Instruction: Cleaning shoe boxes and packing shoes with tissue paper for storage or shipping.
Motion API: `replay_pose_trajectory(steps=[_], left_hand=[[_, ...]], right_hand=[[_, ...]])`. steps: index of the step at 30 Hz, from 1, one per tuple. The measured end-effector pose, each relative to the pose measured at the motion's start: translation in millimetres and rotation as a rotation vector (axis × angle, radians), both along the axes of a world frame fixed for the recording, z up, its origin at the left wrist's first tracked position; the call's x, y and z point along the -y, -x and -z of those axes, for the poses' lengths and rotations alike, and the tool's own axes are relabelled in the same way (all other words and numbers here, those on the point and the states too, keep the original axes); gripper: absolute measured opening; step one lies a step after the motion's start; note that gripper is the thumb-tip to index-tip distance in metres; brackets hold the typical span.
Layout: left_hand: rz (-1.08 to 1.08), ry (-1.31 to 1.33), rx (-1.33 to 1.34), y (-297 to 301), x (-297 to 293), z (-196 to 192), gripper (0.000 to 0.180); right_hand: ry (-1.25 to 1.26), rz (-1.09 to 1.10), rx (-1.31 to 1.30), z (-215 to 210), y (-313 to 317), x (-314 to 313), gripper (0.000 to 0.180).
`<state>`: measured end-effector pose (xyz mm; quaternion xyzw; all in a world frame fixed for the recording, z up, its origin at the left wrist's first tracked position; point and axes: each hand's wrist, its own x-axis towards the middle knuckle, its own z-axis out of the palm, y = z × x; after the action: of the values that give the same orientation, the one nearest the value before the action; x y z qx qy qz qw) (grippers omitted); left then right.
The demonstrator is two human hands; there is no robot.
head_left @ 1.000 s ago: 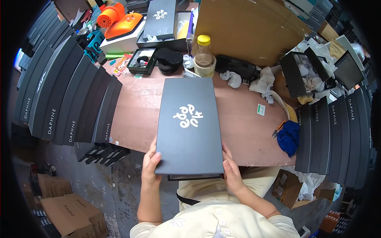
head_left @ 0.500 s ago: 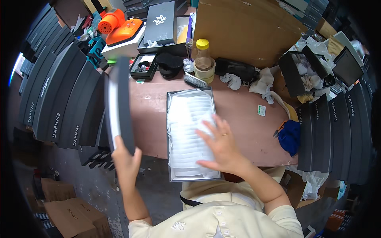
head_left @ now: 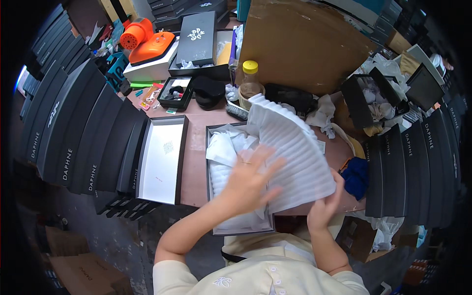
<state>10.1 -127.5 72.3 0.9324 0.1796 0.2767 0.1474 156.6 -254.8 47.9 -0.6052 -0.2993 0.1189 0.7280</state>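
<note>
At the table [head_left: 195, 157], left hand [head_left: 251, 183] angles inward, spread; right hand [head_left: 325, 205] pinches white sheet [head_left: 297, 157].

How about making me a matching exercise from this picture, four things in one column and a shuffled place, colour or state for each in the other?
Things:
1. Box lid
2. Ribbed sheet
3. Jar cap
4. Left hand

Places, colours, states:
A. Yellow
B. Blurred, over the open box
C. Held in the right hand
D. Lying inner side up, left of the open box

Right pairs: 1-D, 2-C, 3-A, 4-B
</note>
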Motion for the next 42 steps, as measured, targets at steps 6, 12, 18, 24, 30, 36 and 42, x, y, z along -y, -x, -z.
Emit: replay_pose_trajectory(steps=[6,12,18,24,30,36,42], left_hand=[[0.321,0.113,-0.365,-14.6,26.1,17.9,0.036],[-0.006,0.071,-0.470,48.4,19.8,20.1,0.023],[-0.175,-0.020,-0.245,69.9,13.1,47.4,0.011],[-0.117,0.042,-0.077,79.1,9.1,23.9,0.018],[-0.266,0.061,-0.059,74.8,-0.7,39.3,0.086],[-0.050,-0.025,0.978,28.2,32.3,32.9,0.080],[-0.219,1.105,1.517,27.7,33.4,-29.7,0.057]], right_hand=[[0.082,-0.497,1.024,-73.3,37.2,-74.9,0.025],[0.986,-0.786,1.148,12.0,42.0,-180.3,0.052],[0.582,-0.556,1.015,12.0,44.5,-163.2,0.058],[0.337,-0.456,0.465,-24.6,14.1,-124.2,0.060],[-0.086,-0.410,-0.112,-38.2,14.5,-104.9,0.051],[0.149,-0.180,0.386,-21.1,58.4,-42.7,0.065],[-0.101,-0.150,0.473,-71.5,-31.3,11.6,0.050]])
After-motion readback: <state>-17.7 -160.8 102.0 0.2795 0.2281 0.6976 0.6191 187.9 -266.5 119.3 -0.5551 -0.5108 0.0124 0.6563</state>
